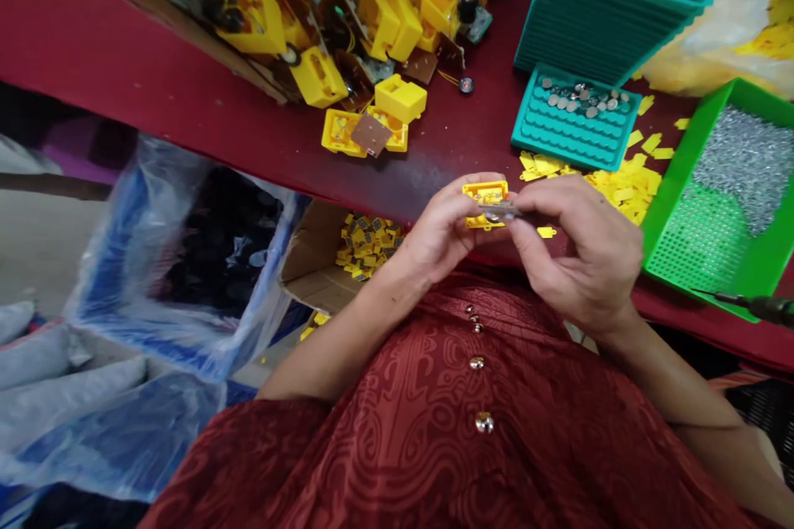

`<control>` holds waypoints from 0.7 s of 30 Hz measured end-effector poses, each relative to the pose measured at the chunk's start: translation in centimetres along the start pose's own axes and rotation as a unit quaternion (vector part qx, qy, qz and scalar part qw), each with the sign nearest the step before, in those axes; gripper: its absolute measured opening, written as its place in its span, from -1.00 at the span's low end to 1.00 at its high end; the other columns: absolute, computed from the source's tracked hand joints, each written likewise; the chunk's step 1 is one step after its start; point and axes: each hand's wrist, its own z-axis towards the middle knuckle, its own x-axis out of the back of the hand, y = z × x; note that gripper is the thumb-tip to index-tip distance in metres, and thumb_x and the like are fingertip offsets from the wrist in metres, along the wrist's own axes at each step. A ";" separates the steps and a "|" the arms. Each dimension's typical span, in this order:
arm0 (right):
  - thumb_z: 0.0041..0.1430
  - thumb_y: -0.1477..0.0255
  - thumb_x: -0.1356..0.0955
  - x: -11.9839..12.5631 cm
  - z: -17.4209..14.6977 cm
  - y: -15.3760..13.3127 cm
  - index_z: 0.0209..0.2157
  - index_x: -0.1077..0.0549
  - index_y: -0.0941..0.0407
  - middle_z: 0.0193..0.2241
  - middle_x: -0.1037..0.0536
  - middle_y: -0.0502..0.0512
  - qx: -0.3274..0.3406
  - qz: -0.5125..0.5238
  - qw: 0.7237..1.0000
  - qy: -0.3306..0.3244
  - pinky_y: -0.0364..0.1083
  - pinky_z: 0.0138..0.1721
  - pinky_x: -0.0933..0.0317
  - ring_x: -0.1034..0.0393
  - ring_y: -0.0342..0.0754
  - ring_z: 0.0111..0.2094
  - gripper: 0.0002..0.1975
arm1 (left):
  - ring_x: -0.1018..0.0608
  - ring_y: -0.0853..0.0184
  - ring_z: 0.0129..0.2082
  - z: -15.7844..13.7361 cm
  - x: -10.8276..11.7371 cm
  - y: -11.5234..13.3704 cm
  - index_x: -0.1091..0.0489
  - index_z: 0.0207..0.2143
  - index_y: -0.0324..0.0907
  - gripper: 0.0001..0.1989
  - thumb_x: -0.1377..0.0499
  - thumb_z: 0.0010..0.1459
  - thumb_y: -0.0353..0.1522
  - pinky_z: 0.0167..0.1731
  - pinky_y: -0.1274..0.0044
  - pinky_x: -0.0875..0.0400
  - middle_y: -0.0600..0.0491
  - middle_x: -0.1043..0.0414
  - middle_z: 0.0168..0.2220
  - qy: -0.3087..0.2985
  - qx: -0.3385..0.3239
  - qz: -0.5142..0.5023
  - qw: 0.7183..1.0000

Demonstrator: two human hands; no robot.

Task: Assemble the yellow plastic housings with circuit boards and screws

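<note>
My left hand holds a small yellow plastic housing, its open side up with small parts and wires inside. Fingers and thumb of my right hand pinch a thin, flat brownish piece, seen nearly edge-on over the housing; it looks like a circuit board. Whether this piece touches the housing's rim I cannot tell. Beyond my hands, on the dark red table, lie more yellow housings with a brown circuit board on top.
Many yellow housings with wires and boards fill a cardboard box at the back left. At right are stacked teal trays, a teal tray with round metal discs, loose yellow pieces, a green basket of screws and a screwdriver-like tool.
</note>
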 end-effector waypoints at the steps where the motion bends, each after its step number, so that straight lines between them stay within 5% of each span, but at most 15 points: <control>1: 0.37 0.64 -0.39 -0.2 -0.3 0.0 -0.13 -0.53 0.14 -0.23 -0.68 0.06 0.016 0.007 1.000 -0.003 -0.13 -0.06 -0.55 -0.64 -0.12 -0.16 -0.86 | -0.68 0.32 -0.27 -0.1 0.1 0.3 -0.46 -0.14 -0.16 -0.65 -0.26 -0.06 -0.34 -0.26 0.53 -0.63 0.07 -0.63 -0.30 0.004 0.009 -0.011 1.000; 12: 0.33 0.64 -0.44 -0.2 -1.4 -0.1 -0.14 -0.54 0.15 -0.22 -0.67 0.08 0.088 0.000 0.995 -0.049 -0.13 -0.15 -0.53 -0.57 -0.12 -0.21 -0.86 | -0.65 0.39 -0.34 -0.9 -1.2 0.8 -0.44 -0.15 -0.18 -0.71 -0.32 0.03 -0.38 -0.29 0.59 -0.51 0.09 -0.65 -0.31 0.034 0.012 0.023 0.999; 21: 0.34 0.61 -0.41 1.6 -0.6 -0.1 -0.13 -0.58 0.03 -0.19 -0.71 0.03 0.051 -0.002 0.997 -0.060 -0.11 -0.15 -0.54 -0.62 -0.12 -0.19 -0.81 | -0.63 0.36 -0.27 -1.1 -0.6 1.1 -0.50 -0.12 -0.14 -0.65 -0.24 -0.03 -0.46 -0.25 0.54 -0.56 0.07 -0.61 -0.20 0.010 0.011 0.062 0.998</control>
